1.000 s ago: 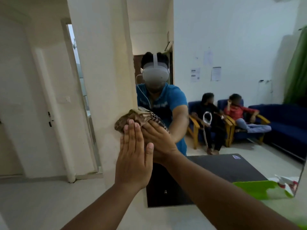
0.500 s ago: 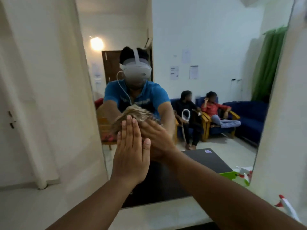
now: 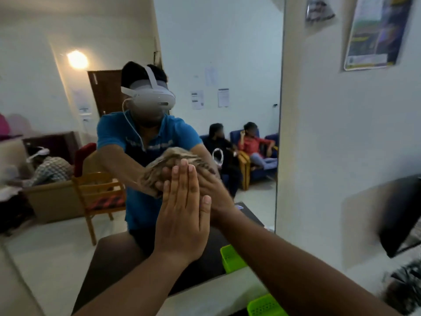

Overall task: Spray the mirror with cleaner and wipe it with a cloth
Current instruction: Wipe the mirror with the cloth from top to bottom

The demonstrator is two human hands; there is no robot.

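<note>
The mirror (image 3: 227, 53) fills the left and middle of the head view, and its right edge runs down near the wall. My right hand (image 3: 213, 187) presses a crumpled brown patterned cloth (image 3: 159, 169) against the glass at about chest height. My left hand (image 3: 182, 215) lies flat on the mirror just below and left of the right hand, fingers straight, holding nothing. My own reflection, in a blue shirt and a white headset, shows behind the hands. No spray bottle is in sight.
A green plastic basket (image 3: 264, 305) sits on the ledge at the bottom right. Right of the mirror is a white wall with a poster (image 3: 376, 33) and a dark screen (image 3: 401, 213). The glass reflects chairs, a sofa and seated people.
Both hands and the cloth have slid to the right across the glass. The mirror's right edge and the wall beside it have come into view.
</note>
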